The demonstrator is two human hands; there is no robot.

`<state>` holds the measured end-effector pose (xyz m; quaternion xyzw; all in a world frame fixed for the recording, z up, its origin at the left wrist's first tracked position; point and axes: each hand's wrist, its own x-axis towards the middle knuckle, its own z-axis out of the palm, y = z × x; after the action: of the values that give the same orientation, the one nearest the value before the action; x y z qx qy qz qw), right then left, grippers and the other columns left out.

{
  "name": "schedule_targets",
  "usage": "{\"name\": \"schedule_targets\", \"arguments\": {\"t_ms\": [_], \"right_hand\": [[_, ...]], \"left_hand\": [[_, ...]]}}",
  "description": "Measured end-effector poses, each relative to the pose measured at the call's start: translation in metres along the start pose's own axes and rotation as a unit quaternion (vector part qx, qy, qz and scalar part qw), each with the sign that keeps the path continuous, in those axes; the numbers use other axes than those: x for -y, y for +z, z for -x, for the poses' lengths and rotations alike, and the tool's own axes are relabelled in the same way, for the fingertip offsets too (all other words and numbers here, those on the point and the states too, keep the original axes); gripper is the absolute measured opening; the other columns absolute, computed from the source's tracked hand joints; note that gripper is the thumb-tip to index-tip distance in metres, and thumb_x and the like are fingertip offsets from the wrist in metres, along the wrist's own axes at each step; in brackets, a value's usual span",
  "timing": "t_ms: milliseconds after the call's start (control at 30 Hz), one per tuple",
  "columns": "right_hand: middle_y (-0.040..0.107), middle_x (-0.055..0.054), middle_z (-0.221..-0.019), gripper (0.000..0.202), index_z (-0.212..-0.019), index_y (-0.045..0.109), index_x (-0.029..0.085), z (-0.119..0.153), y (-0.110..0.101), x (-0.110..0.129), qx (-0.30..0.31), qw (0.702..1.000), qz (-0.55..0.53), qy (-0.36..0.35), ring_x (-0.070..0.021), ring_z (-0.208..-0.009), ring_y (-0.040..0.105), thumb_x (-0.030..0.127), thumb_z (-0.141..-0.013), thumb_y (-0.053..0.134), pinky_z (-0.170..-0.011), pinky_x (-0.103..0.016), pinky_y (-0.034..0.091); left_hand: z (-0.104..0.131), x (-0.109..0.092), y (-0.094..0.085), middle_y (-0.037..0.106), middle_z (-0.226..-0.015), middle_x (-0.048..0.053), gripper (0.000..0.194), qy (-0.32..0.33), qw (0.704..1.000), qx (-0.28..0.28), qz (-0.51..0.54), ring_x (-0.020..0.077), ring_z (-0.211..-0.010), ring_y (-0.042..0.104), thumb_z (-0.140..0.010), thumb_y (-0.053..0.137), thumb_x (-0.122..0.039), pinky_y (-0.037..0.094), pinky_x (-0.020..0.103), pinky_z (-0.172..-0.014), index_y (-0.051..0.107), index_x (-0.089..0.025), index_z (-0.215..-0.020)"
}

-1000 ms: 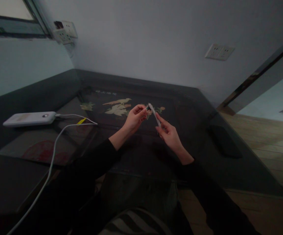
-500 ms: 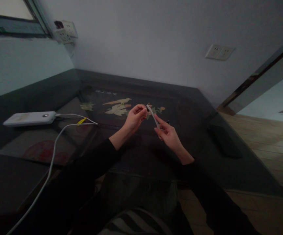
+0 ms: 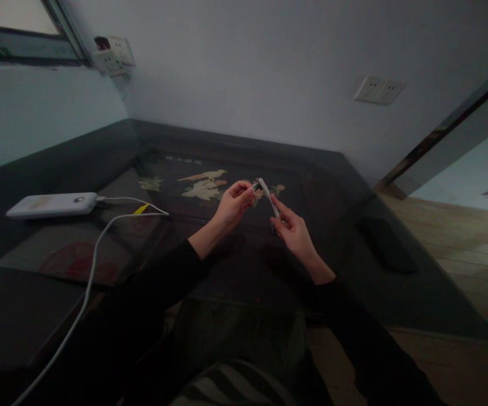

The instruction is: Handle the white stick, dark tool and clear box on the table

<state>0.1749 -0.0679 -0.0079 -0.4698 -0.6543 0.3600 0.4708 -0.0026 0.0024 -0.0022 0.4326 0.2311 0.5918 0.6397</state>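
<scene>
- White slim stick (image 3: 268, 194) is held above the worktop (image 3: 311, 248), slanting, with its far end leaning toward the person's left side.
- The right hand (image 3: 293, 226) is the grip on it: thumb and fingers are pinched around the near part, leaving the far part free.
- The left hand (image 3: 232, 204) has its thumb and fingertips closed on a small dark-green piece (image 3: 256, 185), mostly hidden by the fingers; what exactly it is cannot be told.
- The piece sits right by the stick's far end; whether the two touch is too small to tell.
- The step in hand looks like fine two-handed work, bringing the stick's end and the small piece to bear on each other. The next move seems to call for a steady right pinch, with small adjustments of angle from the left fingertips.
- Beneath the hands, the worktop carries a bird-and-flower design (image 3: 204, 185).
- Further left lies a white oblong device (image 3: 53, 206), with a white cable (image 3: 95, 254) bearing a yellow tag (image 3: 141, 209).
- On the right side lies a flat dark slab (image 3: 387, 245), apart from both hands.
- Beyond, a double wall socket (image 3: 379, 90) is set in the wall.
</scene>
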Motion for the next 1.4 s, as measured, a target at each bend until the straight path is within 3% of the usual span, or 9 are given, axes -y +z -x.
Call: {"name": "schedule_targets", "arguments": {"t_ms": [133, 433, 633, 800, 933, 1167, 1400], "right_hand": [[0.065, -0.003, -0.089, 0.058, -0.149, 0.055, 0.026, 0.0016, 0.0004, 0.0016, 0.012, 1.0, 0.007, -0.006, -0.0089, -0.054, 0.036, 0.027, -0.092, 0.06, -0.045, -0.023, 0.032], [0.046, 0.005, -0.071, 0.06, -0.15, 0.053, 0.03, 0.0042, 0.0029, -0.0027, 0.068, 0.995, -0.069, 0.001, -0.0078, -0.051, 0.034, 0.033, -0.092, 0.064, -0.044, -0.022, 0.031], [0.041, 0.006, -0.069, 0.058, -0.149, 0.055, 0.03, 0.0019, 0.0019, -0.0036, 0.043, 0.997, -0.059, 0.003, -0.0079, -0.05, 0.033, 0.03, -0.092, 0.064, -0.043, -0.023, 0.03], [0.044, 0.005, -0.07, 0.059, -0.151, 0.053, 0.029, 0.0002, 0.0006, -0.0049, 0.01, 1.0, -0.03, 0.003, -0.0085, -0.05, 0.035, 0.029, -0.092, 0.062, -0.043, -0.022, 0.03], [0.055, 0.001, -0.076, 0.059, -0.15, 0.055, 0.027, -0.0004, -0.0005, -0.0028, -0.004, 1.0, -0.007, -0.005, -0.0091, -0.053, 0.036, 0.025, -0.092, 0.061, -0.045, -0.023, 0.032], [0.067, -0.004, -0.09, 0.056, -0.148, 0.057, 0.028, 0.0018, 0.0004, 0.0007, 0.01, 1.0, 0.006, -0.016, -0.009, -0.053, 0.037, 0.028, -0.092, 0.061, -0.044, -0.024, 0.032], [0.048, 0.004, -0.07, 0.058, -0.149, 0.056, 0.029, 0.0033, 0.0014, -0.003, 0.06, 0.997, -0.05, -0.003, -0.0087, -0.051, 0.034, 0.033, -0.092, 0.065, -0.044, -0.023, 0.03]], "left_hand": [[0.0002, -0.0007, 0.0004, 0.059, -0.07, -0.005, 0.029, -0.007, 1.0, -0.006, 0.005, 0.0053, -0.06, 0.055, -0.074, 0.084, -0.029, 0.047, 0.017, -0.058, 0.057, -0.02, -0.078], [0.0002, -0.0016, 0.0008, 0.07, -0.086, -0.002, 0.034, 0.006, 0.999, -0.006, 0.032, 0.0043, -0.064, 0.057, -0.069, 0.089, -0.029, 0.045, 0.016, -0.06, 0.059, -0.018, -0.08], [0.0006, -0.0016, 0.0004, 0.066, -0.077, -0.003, 0.032, 0.011, 1.0, 0.001, 0.022, 0.0042, -0.062, 0.056, -0.072, 0.087, -0.027, 0.046, 0.016, -0.059, 0.057, -0.018, -0.077], [0.0004, -0.0008, 0.0, 0.059, -0.068, -0.006, 0.031, 0.004, 1.0, 0.003, 0.005, 0.005, -0.06, 0.056, -0.073, 0.086, -0.028, 0.048, 0.017, -0.059, 0.057, -0.02, -0.078], [0.0006, -0.0002, 0.0002, 0.059, -0.068, -0.006, 0.032, 0.005, 1.0, 0.01, 0.012, 0.0051, -0.059, 0.056, -0.071, 0.087, -0.03, 0.047, 0.017, -0.059, 0.058, -0.02, -0.079], [0.0002, -0.0012, 0.0003, 0.058, -0.067, -0.006, 0.031, 0.005, 1.0, 0.01, 0.014, 0.0052, -0.059, 0.055, -0.073, 0.086, -0.03, 0.047, 0.017, -0.059, 0.058, -0.02, -0.078], [0.0002, -0.0024, 0.0011, 0.07, -0.083, -0.002, 0.031, 0.008, 1.0, 0.001, 0.029, 0.0042, -0.061, 0.055, -0.071, 0.088, -0.027, 0.046, 0.017, -0.06, 0.059, -0.018, -0.079]]}}
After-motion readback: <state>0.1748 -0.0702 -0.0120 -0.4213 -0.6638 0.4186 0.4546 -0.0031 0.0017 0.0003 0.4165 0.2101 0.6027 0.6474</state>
